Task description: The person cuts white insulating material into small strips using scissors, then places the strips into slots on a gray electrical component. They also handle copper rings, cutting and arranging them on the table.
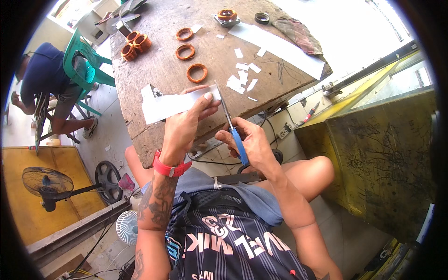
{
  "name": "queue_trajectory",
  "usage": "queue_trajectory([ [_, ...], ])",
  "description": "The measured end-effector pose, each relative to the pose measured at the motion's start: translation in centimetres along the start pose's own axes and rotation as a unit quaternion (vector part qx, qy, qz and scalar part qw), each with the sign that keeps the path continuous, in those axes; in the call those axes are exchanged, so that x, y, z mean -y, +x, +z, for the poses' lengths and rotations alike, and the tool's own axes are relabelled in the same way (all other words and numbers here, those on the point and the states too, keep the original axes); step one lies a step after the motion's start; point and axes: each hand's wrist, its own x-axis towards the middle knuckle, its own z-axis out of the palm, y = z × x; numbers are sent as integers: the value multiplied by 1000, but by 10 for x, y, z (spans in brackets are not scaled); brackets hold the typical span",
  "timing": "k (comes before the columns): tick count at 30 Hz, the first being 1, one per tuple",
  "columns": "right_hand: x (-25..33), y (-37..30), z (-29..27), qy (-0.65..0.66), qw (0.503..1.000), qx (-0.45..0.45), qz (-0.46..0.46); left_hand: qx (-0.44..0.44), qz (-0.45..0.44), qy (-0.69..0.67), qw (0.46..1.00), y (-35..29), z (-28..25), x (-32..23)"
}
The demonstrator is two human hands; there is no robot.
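My left hand (198, 109), with a red watch on its wrist, pinches a strip of white paper (161, 108) over the table's near edge. My right hand (249, 142) grips blue-handled scissors (237, 140), whose blades stand at the right end of the paper. Several small cut pieces of white paper (235, 83) lie scattered just beyond the scissors. A longer white sheet (280, 49) stretches toward the right edge of the table. Beyond my left hand, three copper wire coils (197, 73) lie in a row.
The wooden table (149, 70) also bears bundled copper coils (135, 44), a coil on a metal base (227, 17), a black ring (262, 18) and a rag (298, 35). A person (46, 70) sits at the left by a green chair (84, 65). Fans (49, 184) stand lower left.
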Motion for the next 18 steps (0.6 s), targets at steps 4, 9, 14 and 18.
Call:
queue_trajectory([
  [4, 6, 5, -9, 44, 997, -41, -47, 20, -25, 90, 995, -18, -2, -6],
  [9, 9, 14, -16, 85, 986, -58, -131, 57, -16, 158, 986, -37, 3, -2],
  [14, 7, 15, -16, 36, 984, -84, -154, 5, 7, 151, 988, -40, -1, 2],
  [18, 5, 13, -18, 24, 985, -88, -146, -10, 30, 154, 988, -33, -3, 1],
])
